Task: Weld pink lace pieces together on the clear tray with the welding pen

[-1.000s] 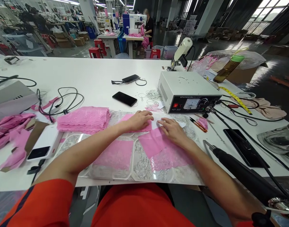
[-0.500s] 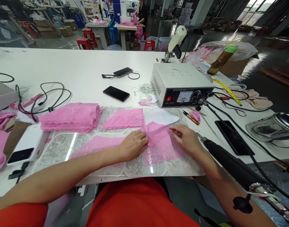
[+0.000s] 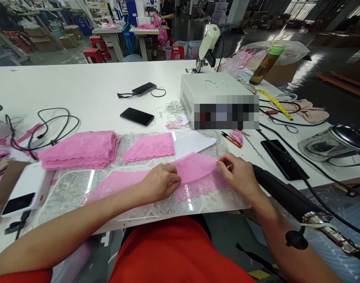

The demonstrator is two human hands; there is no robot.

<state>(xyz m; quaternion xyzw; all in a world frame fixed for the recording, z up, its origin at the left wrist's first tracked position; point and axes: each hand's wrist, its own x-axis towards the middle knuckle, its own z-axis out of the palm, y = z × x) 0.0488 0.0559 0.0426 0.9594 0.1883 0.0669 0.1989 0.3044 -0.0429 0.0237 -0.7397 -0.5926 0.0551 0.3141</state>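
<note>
A sheer pink fabric piece (image 3: 197,165) is stretched between my two hands over the front of the table. My left hand (image 3: 162,181) pinches its left end, fingers closed. At its right corner, my right hand (image 3: 237,173) grips the edge between thumb and fingers. Beneath lies pink lace fabric (image 3: 197,191), and more pink fabric (image 3: 116,182) spreads out to the left under my forearm. Behind my hands are a cut pink lace piece (image 3: 150,147) and a white paper sheet (image 3: 194,142). A thick stack of pink lace (image 3: 79,149) sits further left.
A grey metal control box (image 3: 218,84) stands behind, its front blurred. A black handheld tool (image 3: 280,192) with a cable lies close to my right forearm. Phones (image 3: 137,116), pens (image 3: 231,139), a glass jar (image 3: 329,145) and looped black cables (image 3: 54,118) lie around.
My right hand has moved right with the fabric corner, and the pink piece is now flatter and more stretched out. My left hand stays on its left end. The camera view has shifted slightly.
</note>
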